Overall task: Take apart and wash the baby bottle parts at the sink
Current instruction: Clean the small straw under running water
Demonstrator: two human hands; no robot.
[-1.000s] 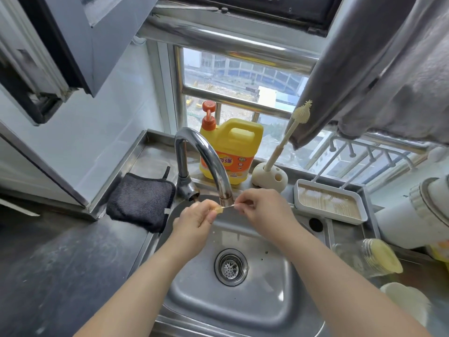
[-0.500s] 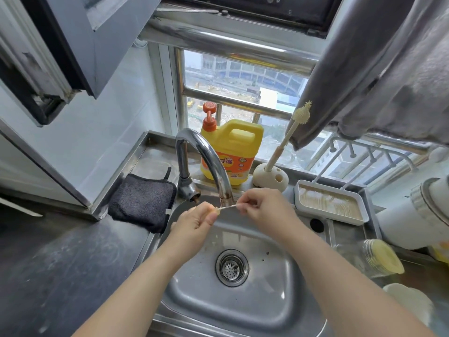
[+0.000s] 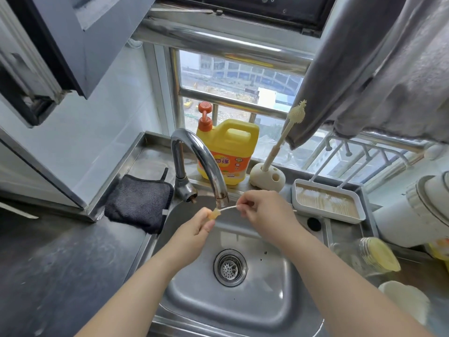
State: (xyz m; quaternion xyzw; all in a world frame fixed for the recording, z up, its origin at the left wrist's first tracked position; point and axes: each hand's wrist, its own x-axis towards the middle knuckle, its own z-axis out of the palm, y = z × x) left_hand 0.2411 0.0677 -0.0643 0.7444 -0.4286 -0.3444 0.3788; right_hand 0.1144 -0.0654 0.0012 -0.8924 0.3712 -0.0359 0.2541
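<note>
Stainless steel sink (image 3: 279, 310) serves as the landmark. Above its basin, just under the faucet (image 3: 206, 164) spout, the left hand (image 3: 192, 237) pinches a small translucent yellowish bottle part (image 3: 214, 213) between thumb and fingertips. The right hand (image 3: 264, 212) pinches the other end of a thin white brush (image 3: 228, 208), whose tip meets that part (whether it goes inside is too small to tell). Behind the sink stand a yellow detergent jug (image 3: 230, 152) and a bottle brush (image 3: 286, 132) upright in its cream holder (image 3: 267, 176). Left of the sink lies a dark cloth (image 3: 138, 200); to its right sit a white tray (image 3: 328, 206) and a clear bottle (image 3: 359, 256) lying on its side.
</note>
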